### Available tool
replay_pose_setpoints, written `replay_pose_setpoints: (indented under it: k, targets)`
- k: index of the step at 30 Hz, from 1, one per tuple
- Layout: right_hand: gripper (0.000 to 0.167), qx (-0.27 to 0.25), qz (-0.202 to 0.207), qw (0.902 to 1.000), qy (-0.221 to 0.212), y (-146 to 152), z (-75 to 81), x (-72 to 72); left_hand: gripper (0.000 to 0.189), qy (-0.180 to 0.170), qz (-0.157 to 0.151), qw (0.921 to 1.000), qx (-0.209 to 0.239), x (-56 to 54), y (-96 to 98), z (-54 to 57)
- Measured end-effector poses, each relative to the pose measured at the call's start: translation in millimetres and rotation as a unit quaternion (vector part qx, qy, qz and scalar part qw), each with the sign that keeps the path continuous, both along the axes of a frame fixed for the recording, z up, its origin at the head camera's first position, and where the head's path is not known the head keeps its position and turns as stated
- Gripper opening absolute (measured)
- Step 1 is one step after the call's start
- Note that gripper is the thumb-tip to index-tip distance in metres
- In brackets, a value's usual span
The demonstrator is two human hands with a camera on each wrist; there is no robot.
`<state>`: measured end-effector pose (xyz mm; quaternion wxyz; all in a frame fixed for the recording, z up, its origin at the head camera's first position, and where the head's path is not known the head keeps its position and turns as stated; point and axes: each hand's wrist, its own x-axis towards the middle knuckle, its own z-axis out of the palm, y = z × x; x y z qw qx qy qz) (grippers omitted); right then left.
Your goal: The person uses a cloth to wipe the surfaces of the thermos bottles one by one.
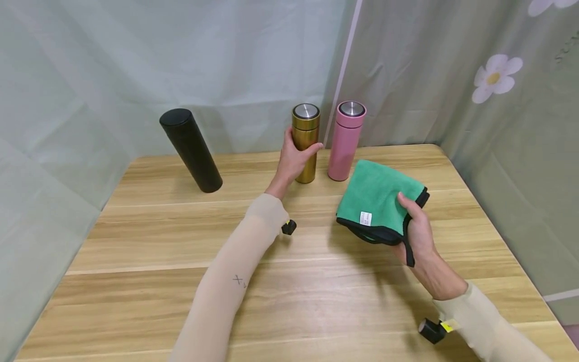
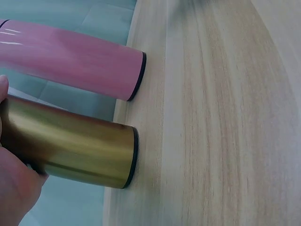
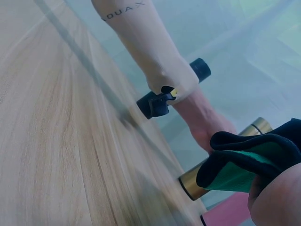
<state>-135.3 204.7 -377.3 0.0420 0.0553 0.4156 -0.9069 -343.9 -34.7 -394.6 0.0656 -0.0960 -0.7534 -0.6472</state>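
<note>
My left hand [image 1: 294,158] grips a gold thermos bottle [image 1: 306,168] with a silver-topped lid, thumb across its near side. The bottle stands upright at the back of the table, and its dark base rim shows in the left wrist view. In my right hand [image 1: 420,234] is a folded green cloth [image 1: 377,196] with black edging and a small white label, held above the table with the thumb on top. Just right of the gold bottle stands a pink thermos bottle [image 1: 346,143]; neither hand touches it. The right wrist view shows the folded cloth edges [image 3: 235,172] close up.
A black thermos bottle [image 1: 194,153] stands at the back left of the wooden table [image 1: 149,291]. Pale curtains [image 1: 226,60] hang right behind the table's back edge and along its sides. A small black camera [image 1: 432,331] sits at the right wrist.
</note>
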Motion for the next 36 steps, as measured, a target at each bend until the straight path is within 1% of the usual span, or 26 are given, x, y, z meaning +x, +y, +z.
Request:
replay_pose_setpoints:
  k: [7,11,18,23,31,33,36]
  targets:
    - [0.036,-0.008,0.008,0.9999,-0.003,1,1.3,-1.7,0.08,0.005,-0.007,1.0,0.002,2.0,-7.7,2.8]
    - [0.035,-0.019,0.007,0.9998,-0.003,2,1.6,-2.7,0.078,0.003,-0.017,0.9998,0.006,7.0,-13.3,4.3]
    - [0.028,-0.043,0.011,0.9989,0.016,2,2.2,-4.9,0.076,0.01,-0.034,0.9994,0.007,16.8,-26.1,5.1]
    - [0.024,-0.057,0.015,0.9979,0.026,0,2.9,-8.8,0.076,0.004,-0.045,0.999,0.003,28.4,-39.1,7.1]
    - [0.023,-0.071,0.019,0.9968,0.029,-2,3.0,-13.3,0.074,-0.003,-0.064,0.9979,-0.013,52.2,-53.3,14.0]
    - [0.023,-0.07,0.019,0.997,0.026,-2,3.5,-14.0,0.073,0.0,-0.07,0.9974,-0.016,58.5,-55.2,15.5]
    - [0.025,-0.053,0.018,0.9982,0.02,-2,3.7,-14.6,0.073,0.005,-0.085,0.9962,-0.02,67.9,-57.3,17.5]
